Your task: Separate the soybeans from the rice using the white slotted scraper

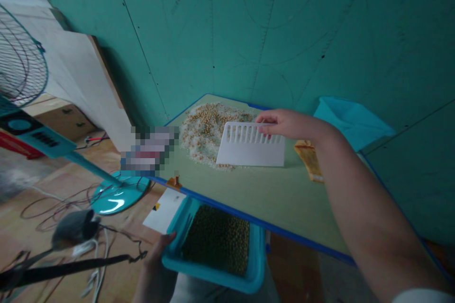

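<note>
My right hand (279, 122) grips the top edge of a white plastic scraper (250, 152) with a row of slots. The scraper stands on its long edge on the table (284, 196), at the right side of a spread pile of yellowish beans and white grains (206, 128). Below the table's front edge, my left hand (158, 258) holds the left rim of a turquoise plastic basin (258, 258). Many round beans (220, 236) lie inside the basin, partly in shadow. Some of the left hand's fingers are hidden under it.
A yellow-orange packet (310, 161) lies right of the scraper, with a turquoise container (350, 120) behind it. An orange clip (174, 181) sits on the table's front edge, above a white card (164, 210). A turquoise fan (39, 128) and loose cables occupy the left floor.
</note>
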Demonstrator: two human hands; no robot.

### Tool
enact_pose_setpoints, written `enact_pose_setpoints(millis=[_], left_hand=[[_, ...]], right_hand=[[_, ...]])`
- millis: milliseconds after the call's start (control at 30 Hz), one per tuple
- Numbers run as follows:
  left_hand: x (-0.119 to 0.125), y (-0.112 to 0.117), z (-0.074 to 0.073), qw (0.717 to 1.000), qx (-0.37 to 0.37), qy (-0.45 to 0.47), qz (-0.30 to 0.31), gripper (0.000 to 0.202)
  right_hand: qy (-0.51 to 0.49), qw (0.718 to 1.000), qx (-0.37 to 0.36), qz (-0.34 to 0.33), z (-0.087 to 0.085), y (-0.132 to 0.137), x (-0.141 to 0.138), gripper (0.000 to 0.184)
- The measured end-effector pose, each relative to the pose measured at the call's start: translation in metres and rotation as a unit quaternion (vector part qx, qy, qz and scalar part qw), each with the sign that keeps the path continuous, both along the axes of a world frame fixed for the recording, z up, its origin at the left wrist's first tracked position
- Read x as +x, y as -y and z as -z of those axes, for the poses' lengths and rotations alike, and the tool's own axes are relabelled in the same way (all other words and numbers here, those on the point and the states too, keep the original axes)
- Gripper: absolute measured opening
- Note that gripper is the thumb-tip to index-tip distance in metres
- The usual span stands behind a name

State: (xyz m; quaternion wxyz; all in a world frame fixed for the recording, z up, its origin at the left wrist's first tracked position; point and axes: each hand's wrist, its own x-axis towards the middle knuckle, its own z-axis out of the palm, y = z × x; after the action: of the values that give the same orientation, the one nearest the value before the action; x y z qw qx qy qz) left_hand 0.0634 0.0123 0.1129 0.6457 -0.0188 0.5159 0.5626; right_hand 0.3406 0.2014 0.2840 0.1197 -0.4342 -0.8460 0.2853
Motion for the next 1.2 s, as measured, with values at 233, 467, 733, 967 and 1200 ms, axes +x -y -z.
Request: enact_pose_setpoints(millis=[233,467,733,967,1200], left_hand=[[-0.002,0.004,0.008,1.000,0.026,0.004,0.005,0.046],[0.001,0.004,0.005,0.998,0.053,-0.018,0.010,0.051],[0.002,0.005,0.006,0.998,0.058,-0.018,0.015,0.050],[0.003,0.004,0.006,0.999,0.038,-0.010,-0.005,0.049],[0.003,0.005,0.007,0.999,0.041,-0.024,0.007,0.044]], right_hand=[[-0.033,0.997,-0.063,-0.010,-0.001,0.007,-0.005,0.017],[-0.066,0.990,-0.127,-0.006,0.009,0.001,-0.005,0.017],[-0.069,0.987,-0.144,-0.005,0.013,0.000,-0.010,0.016],[-0.093,0.983,-0.161,-0.004,0.014,-0.001,-0.008,0.017],[-0.106,0.978,-0.177,0.009,0.021,-0.007,-0.005,0.017]])
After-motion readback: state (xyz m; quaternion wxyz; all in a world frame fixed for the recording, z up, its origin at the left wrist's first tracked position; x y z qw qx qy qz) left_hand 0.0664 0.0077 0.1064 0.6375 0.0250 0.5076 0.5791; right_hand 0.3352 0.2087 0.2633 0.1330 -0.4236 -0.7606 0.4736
